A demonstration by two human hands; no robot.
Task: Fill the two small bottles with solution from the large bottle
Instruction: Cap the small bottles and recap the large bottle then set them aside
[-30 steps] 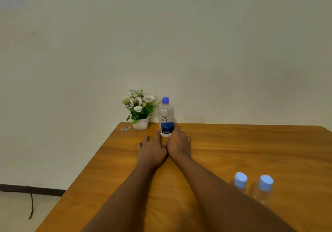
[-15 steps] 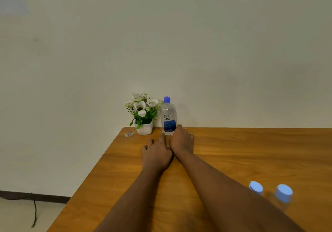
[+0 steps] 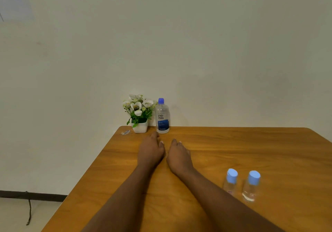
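Your left hand [image 3: 150, 151], right hand [image 3: 178, 157] flat, empty on counter [image 3: 233, 151], now parted; large bottle [image 3: 162, 118], flowerpot [image 3: 139, 126] just beyond.

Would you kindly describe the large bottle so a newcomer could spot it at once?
Look to the far left corner of the wooden table, by the wall. There the large bottle stands upright, right of a white flower pot. Unlike the two small bottles, it is tall with a dark blue label.
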